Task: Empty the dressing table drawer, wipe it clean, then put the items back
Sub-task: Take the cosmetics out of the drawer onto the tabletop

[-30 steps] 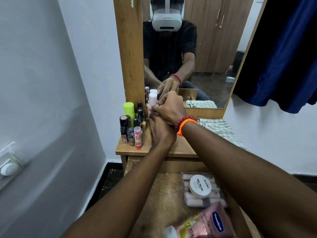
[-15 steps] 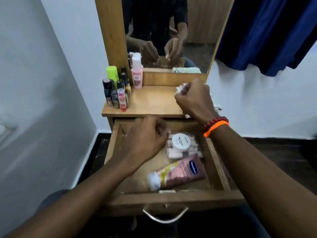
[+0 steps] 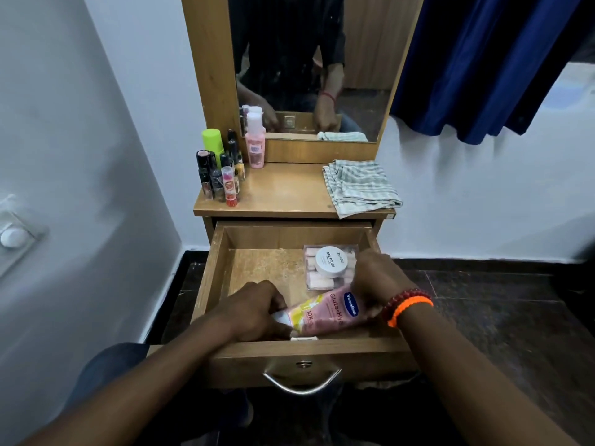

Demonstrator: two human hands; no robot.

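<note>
The wooden drawer (image 3: 212,278) is pulled open below the dressing table top (image 3: 283,191). A pink lotion tube (image 3: 328,312) lies at the drawer's front. My left hand (image 3: 254,309) grips its white cap end and my right hand (image 3: 376,281) holds its flat tail end. Behind the tube sits a clear box of small rollers (image 3: 314,280) with a white round nail polish jar (image 3: 331,260) on top. A pink bottle with a white cap (image 3: 255,146) stands on the table top by the mirror.
Several small cosmetic bottles and a lime green can (image 3: 219,169) crowd the top's left side. A folded checked cloth (image 3: 360,186) lies on the right. The mirror (image 3: 309,59) rises behind. A blue curtain (image 3: 483,59) hangs at right, a white wall at left.
Both hands have left the pink bottle on the table top and come down into the drawer, closing on the lotion tube. The camera has tilted down.
</note>
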